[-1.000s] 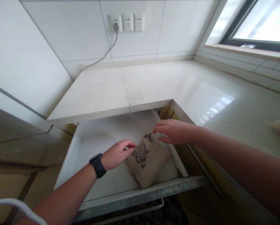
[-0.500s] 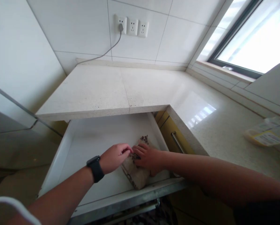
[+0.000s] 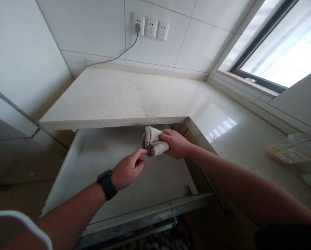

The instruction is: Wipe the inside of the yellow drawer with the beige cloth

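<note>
Burlap pouch [image 3: 153, 145], seemingly soft and light, sits bunched above the far right corner of the open drawer [image 3: 100, 152], right hand [image 3: 176, 144] fingers wrapped around it, left hand [image 3: 128, 170] loosely curled, forefinger touching its near edge.

At frame centre, the right hand [image 3: 176, 143] grips a bunched beige burlap pouch [image 3: 153, 140] above the open white drawer [image 3: 67, 166]; the left hand [image 3: 128, 167] touches the pouch with a forefinger.
</note>
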`<state>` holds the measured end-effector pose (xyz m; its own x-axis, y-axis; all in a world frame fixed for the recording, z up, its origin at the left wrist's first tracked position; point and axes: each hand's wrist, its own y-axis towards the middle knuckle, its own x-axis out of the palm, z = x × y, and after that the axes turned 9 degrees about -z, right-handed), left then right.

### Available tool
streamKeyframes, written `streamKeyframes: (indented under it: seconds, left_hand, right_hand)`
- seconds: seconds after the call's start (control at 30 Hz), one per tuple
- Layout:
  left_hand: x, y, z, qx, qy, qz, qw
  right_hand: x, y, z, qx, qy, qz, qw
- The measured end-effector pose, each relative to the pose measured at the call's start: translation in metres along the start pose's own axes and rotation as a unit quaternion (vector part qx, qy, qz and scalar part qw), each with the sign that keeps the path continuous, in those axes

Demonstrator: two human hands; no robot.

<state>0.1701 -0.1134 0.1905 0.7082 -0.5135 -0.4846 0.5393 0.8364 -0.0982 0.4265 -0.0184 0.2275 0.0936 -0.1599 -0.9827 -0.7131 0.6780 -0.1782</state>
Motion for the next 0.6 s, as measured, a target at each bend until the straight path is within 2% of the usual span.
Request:
streamKeyframes:
  seconds: [0.1, 0.2, 0.4, 0.5, 0.6]
  left_hand:
    - [0.002, -0.003, 0.004, -0.001, 0.010, -0.001, 1.000]
    - [0.007, -0.004, 0.004, 0.004, 0.043, -0.058, 0.997]
    - [0.013, -0.006, 0.003, 0.060, 0.106, -0.162, 0.979]
    - [0.014, -0.016, 0.009, 0.124, 0.118, -0.228, 0.959]
    - [0.021, -0.028, 0.018, 0.169, 0.164, -0.269, 0.934]
  right_hand:
    - [-0.005, -0.006, 0.025, 0.120, -0.024, 0.055, 0.991]
    - [0.004, -0.008, 0.033, 0.203, -0.075, 0.052, 0.975]
    - [0.015, -0.008, 0.024, 0.261, -0.115, 0.050, 0.957]
    - [0.011, -0.016, 0.021, 0.299, -0.098, 0.056, 0.948]
    - [0.013, -0.028, 0.017, 0.318, -0.103, 0.078, 0.939]
